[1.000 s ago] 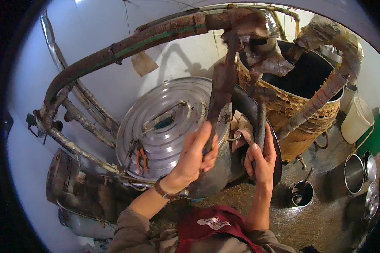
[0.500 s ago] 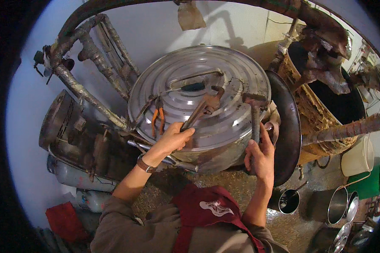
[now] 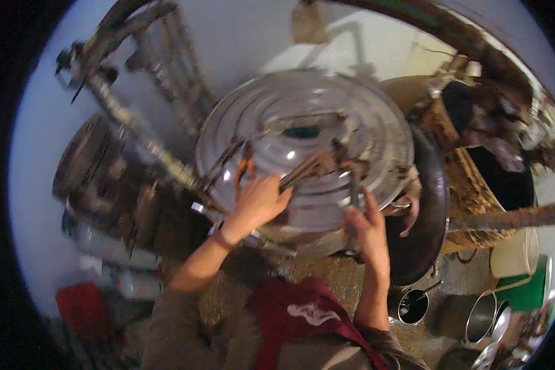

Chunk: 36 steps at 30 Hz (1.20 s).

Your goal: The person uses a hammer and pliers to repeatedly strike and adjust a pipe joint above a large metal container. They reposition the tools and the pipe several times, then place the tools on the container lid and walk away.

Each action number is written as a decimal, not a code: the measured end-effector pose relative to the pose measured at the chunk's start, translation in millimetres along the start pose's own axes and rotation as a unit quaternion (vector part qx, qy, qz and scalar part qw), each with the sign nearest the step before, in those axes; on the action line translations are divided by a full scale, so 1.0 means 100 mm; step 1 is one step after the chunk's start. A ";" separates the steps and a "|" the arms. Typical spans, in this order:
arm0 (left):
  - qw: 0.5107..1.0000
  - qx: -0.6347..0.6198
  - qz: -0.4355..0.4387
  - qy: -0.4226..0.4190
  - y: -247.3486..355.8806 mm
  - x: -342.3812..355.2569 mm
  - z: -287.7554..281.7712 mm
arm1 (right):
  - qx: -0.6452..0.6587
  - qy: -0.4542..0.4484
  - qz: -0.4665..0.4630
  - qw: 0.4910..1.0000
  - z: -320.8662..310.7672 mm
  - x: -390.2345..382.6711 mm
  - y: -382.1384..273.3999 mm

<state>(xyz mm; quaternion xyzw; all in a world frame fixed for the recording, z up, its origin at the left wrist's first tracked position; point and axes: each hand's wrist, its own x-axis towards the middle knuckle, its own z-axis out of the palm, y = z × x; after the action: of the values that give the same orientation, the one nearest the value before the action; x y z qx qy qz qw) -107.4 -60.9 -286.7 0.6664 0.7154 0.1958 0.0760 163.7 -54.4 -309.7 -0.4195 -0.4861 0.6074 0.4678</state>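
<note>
A large ribbed steel lid (image 3: 302,123) covers a big pot in the middle of the view. My left hand (image 3: 256,200) is closed around a long rusty metal tool (image 3: 314,165) that lies slanted across the lid's front. My right hand (image 3: 367,231) grips a dark upright rod (image 3: 354,185) at the lid's front right edge. Orange-handled pliers (image 3: 243,169) rest on the lid just above my left hand. Another person's hand (image 3: 407,209) shows beside the pot, to the right of mine.
A black wok-like pan (image 3: 428,234) leans right of the pot. Rusty pipes (image 3: 135,135) cross the upper left. A basket-wrapped dark drum (image 3: 475,179) stands right. A small ladle pot (image 3: 413,306), steel pots (image 3: 480,317), a white bucket (image 3: 512,256) and a red object (image 3: 80,302) sit low.
The view has swung downward, so the lid now fills the middle. Both hands came down from the overhead rusty pipe to the lid's front edge, still gripping their tools.
</note>
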 end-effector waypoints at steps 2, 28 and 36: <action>0.996 0.070 0.035 0.033 0.06 -0.05 -0.04 | -0.055 0.011 -0.019 0.998 0.04 0.05 -0.01; 0.939 -0.197 0.242 0.146 -0.24 -1.45 -0.05 | -0.095 0.116 -0.070 0.986 0.37 -1.24 0.75; 0.959 -0.219 0.175 -0.034 -1.37 -2.25 0.28 | -0.138 0.239 0.075 0.958 0.65 -2.34 1.97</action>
<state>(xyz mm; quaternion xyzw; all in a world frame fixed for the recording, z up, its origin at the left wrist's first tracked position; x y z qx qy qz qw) -201.2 -281.9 -398.7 0.7543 0.5243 0.3355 0.2086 118.7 -313.4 -479.6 -0.6481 -0.4062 0.4496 0.4613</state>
